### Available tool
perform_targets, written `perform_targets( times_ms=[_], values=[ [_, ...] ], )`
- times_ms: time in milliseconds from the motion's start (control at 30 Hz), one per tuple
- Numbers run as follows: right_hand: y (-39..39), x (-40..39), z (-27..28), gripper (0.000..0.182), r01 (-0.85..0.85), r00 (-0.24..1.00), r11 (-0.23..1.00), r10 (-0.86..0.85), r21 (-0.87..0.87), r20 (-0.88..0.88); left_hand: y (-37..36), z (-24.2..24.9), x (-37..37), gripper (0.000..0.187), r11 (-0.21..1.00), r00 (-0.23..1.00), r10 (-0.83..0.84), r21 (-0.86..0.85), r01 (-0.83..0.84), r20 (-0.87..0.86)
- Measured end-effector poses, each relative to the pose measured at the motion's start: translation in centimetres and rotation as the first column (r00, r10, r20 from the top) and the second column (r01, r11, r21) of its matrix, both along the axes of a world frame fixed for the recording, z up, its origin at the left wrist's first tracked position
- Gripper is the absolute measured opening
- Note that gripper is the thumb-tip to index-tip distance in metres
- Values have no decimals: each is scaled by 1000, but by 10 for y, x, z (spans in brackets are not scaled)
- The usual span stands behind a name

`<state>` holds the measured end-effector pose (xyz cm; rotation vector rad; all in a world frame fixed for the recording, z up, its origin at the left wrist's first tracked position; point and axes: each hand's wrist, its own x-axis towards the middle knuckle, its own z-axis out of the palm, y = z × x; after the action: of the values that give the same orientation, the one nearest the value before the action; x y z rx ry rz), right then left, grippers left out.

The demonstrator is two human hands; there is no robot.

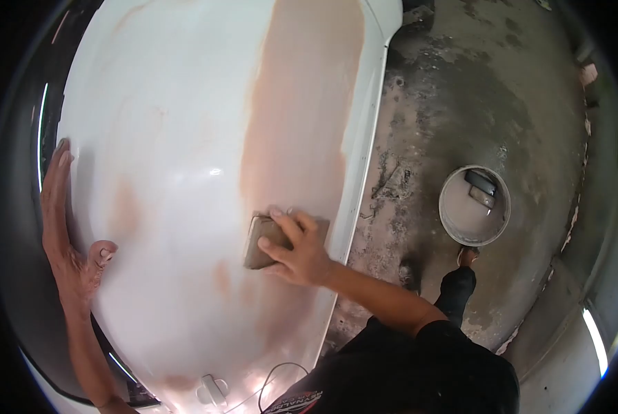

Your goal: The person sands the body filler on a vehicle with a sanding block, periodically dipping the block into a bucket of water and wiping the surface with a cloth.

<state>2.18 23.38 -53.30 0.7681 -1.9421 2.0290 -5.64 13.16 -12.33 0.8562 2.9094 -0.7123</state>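
A white car panel (178, 200) spreads out before me, with a broad brownish-pink patch (302, 103) along its right side and smaller smudges elsewhere. My right hand (298, 252) grips a flat, greyish-brown sanding block (259, 255) and presses it on the lower part of that patch. The fingers lie over the block, hiding much of it. At the panel's left edge, beside the dark window glass (26, 241), my left hand (71, 248) rests flat with its fingers stretched and its thumb apart. It holds nothing.
On the wet, stained concrete floor (488, 103) stands a round bucket (443, 207) of cloudy liquid with dark block-shaped objects (480, 186) in it. My foot (468, 257) is beside it. Near my body are a door handle (212, 390) and a thin dark cord (267, 376).
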Motion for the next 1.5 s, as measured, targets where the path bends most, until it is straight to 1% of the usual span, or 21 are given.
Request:
perform_targets(
  times_ms=[33,100,167,200,267,367,400,433,500,600,633,700,767,933,1000,1100,1167,1200,1267,1400,1500],
  values=[
    [4,3,-5,63,85,979,996,-84,-6,-183,-1,2,-1,110,999,1000,-19,-26,19,5],
    [3,-101,4,61,134,986,976,-149,174,79,-7,2,-2,110,999,999,-34,-22,35,18],
    [15,-226,23,55,392,920,910,-389,-136,55,-10,0,-3,109,999,999,-32,10,31,20],
    [25,-273,27,52,334,939,921,-307,-199,154,-11,-1,-2,109,999,999,-30,11,30,19],
    [31,-313,33,59,418,866,907,-383,-44,320,-9,1,-1,109,999,999,-34,-25,34,3],
    [28,-223,46,49,315,909,916,-217,-248,356,-12,0,1,109,999,1000,-25,-28,24,-15],
    [7,-166,39,47,465,876,885,-456,-23,157,-10,-1,2,109,1000,1000,-11,-26,10,-20],
    [1,-89,38,48,319,907,948,-311,20,283,-3,-2,4,109,999,1000,20,-30,-21,-22],
    [-13,54,-8,47,60,996,995,-65,76,61,2,-1,4,110,999,999,44,-30,-44,-7],
    [-14,89,-37,49,-2,999,998,-1,-64,-41,-6,1,4,110,999,999,36,17,-36,15],
    [-38,60,-69,56,129,988,978,-112,164,-106,-10,1,3,111,998,999,37,50,-38,18],
    [2,-88,-10,59,173,966,977,-193,126,172,-12,0,2,112,999,999,32,38,-32,-2],
    [17,-197,-8,52,339,941,918,-331,-205,75,-6,1,2,113,999,999,27,-41,-28,-25],
    [25,-229,-16,59,383,922,906,-363,-177,139,-8,4,0,105,989,998,-32,-145,23,-61],
    [17,-200,-24,53,161,963,975,-121,-154,240,-11,5,-2,104,990,997,-46,-136,38,-56],
    [5,-50,-24,53,288,945,951,-263,-113,193,10,-14,6,104,997,997,41,-59,-45,-70],
    [-15,92,-47,57,-125,931,984,73,125,358,19,-20,10,105,996,995,81,-33,-83,-66],
    [-32,173,-74,60,69,995,993,-75,93,64,17,-19,9,105,996,996,74,-40,-76,-57],
    [-25,226,-90,64,-98,993,990,103,-99,55,20,-20,9,106,996,994,75,-34,-78,-74],
    [-29,96,-97,68,86,990,977,-105,195,93,18,-21,15,106,991,989,123,-48,-128,-80],
    [1,-105,-71,60,385,906,914,-347,-130,241,3,-5,6,106,996,997,50,-76,-53,-53]
  ],
)
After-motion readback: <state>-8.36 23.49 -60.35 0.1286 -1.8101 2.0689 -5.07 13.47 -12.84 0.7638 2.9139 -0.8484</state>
